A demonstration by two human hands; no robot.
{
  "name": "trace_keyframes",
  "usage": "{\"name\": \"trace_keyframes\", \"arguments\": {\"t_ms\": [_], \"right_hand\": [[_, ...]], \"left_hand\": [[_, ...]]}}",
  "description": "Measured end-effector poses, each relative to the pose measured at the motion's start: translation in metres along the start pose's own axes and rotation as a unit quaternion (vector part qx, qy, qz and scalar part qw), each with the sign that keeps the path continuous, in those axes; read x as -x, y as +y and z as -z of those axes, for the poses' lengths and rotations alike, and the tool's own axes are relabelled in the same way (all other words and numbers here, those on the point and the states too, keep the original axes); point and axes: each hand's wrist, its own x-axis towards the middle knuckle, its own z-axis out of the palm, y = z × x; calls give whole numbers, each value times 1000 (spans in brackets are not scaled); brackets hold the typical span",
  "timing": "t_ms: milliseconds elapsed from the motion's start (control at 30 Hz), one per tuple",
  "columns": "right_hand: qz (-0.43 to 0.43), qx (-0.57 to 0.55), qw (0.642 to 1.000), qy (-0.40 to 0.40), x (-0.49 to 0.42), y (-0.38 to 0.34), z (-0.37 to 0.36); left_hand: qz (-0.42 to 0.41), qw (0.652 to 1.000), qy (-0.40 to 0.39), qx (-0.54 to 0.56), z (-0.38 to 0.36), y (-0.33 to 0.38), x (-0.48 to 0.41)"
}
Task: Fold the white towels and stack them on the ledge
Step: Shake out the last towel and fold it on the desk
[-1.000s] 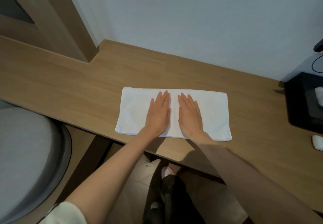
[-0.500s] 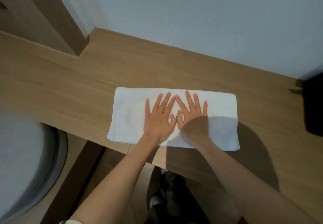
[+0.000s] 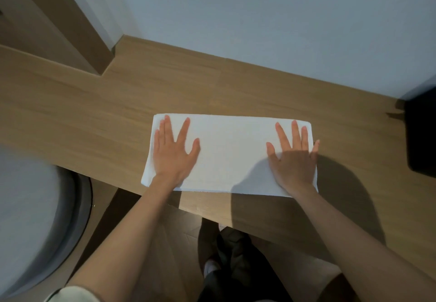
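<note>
The person's left hand [image 3: 173, 157] lies flat on the left end of the white towel [image 3: 232, 153], with the fingers straight and spread, and it grasps nothing. Half a second ago both hands were pressed side by side on the middle of the towel; now they have slid apart, each one to its own end. I judge that this was a smoothing stroke from the centre outward, so the fold in hand is pressed flat and the towel is probably ready for the next fold, or to be left as the base of a stack. No other towel is in view, so I cannot tell how much of the task remains. The towel lies on the wooden ledge [image 3: 94, 117], with its near long edge close to the front edge of the ledge. It is a long rectangle whose long axis runs from left to right, roughly along the wall [image 3: 259, 18] behind it, and its short ends point to the left and to the right. On the right end rests the right hand [image 3: 293, 162], also flat and released, with the little finger reaching just to the short edge. Further right, well apart from the towel, a dark object [image 3: 422, 136] stands on the ledge.
</note>
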Motion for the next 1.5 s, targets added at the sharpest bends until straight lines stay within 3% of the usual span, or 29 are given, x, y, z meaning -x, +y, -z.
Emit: {"name": "trace_keyframes", "arguments": {"t_ms": [167, 333, 433, 500, 567, 667, 900, 1333, 1500], "right_hand": [[-10, -3, 1000, 1, 3, 12, 2], [-13, -5, 999, -41, 6, 18, 6], [-3, -44, 997, -63, 4, 17, 15], [4, -80, 996, -36, 5, 16, 25], [-12, -121, 992, 12, 8, 17, 34], [-59, -173, 981, 63, 11, 18, 39], [-177, -180, 967, 41, 6, 18, 36], [-236, -200, 949, -55, -7, 11, 37], [-219, -243, 944, -43, -6, 4, 51]], "left_hand": [[-12, 1000, 2, -5, 5, -15, -1], [-34, 998, -47, -7, 16, -20, 1], [-62, 992, -88, 60, 29, -26, 2], [-71, 988, -71, 117, 36, -31, 8], [-41, 984, -24, 170, 41, -35, 13], [72, 977, 36, 198, 44, -33, 13], [191, 966, 37, 172, 38, -28, 1], [220, 964, -3, 146, 35, -33, -6], [198, 947, 26, 250, 47, -35, 1]]}}
